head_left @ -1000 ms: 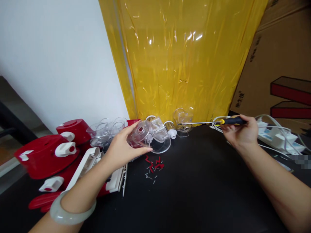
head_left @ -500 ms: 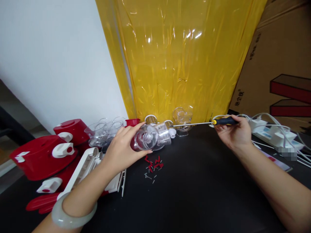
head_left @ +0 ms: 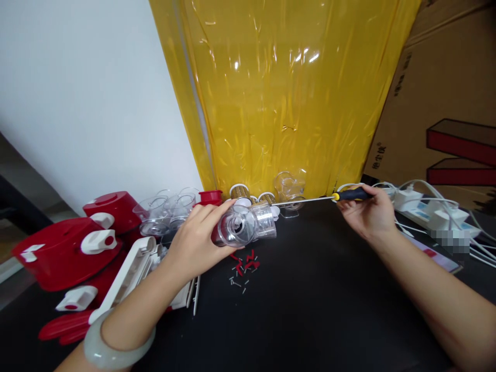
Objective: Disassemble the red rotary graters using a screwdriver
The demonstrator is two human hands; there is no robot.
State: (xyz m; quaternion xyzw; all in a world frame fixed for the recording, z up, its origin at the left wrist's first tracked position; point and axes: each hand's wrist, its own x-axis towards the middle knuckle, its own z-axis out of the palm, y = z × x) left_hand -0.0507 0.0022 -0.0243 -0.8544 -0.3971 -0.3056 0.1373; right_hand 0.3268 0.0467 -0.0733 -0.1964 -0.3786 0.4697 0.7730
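My left hand (head_left: 203, 232) is closed round a clear plastic part (head_left: 240, 227), round with a ringed opening toward me and a tube-like piece reaching right. In my right hand (head_left: 368, 214) is a screwdriver (head_left: 351, 194) with a black and yellow handle. Its long shaft points left, and the tip ends by the upper edge of the clear part; whether they touch I cannot tell. Below the left hand, small red pieces (head_left: 250, 262) and several screws (head_left: 234, 281) lie on the black tabletop (head_left: 310, 305).
Red housings with white knobs (head_left: 65, 253) and a white frame (head_left: 124, 279) stand at left. Clear cups (head_left: 157, 212), a red cup (head_left: 210, 197) and perforated metal drums (head_left: 239, 192) line the back. A power strip with cables (head_left: 437, 209) and a cardboard box (head_left: 445, 93) are at right.
The clear part has turned slightly in my left hand, its opening now facing me more fully. My right hand and the screwdriver have shifted a little left.
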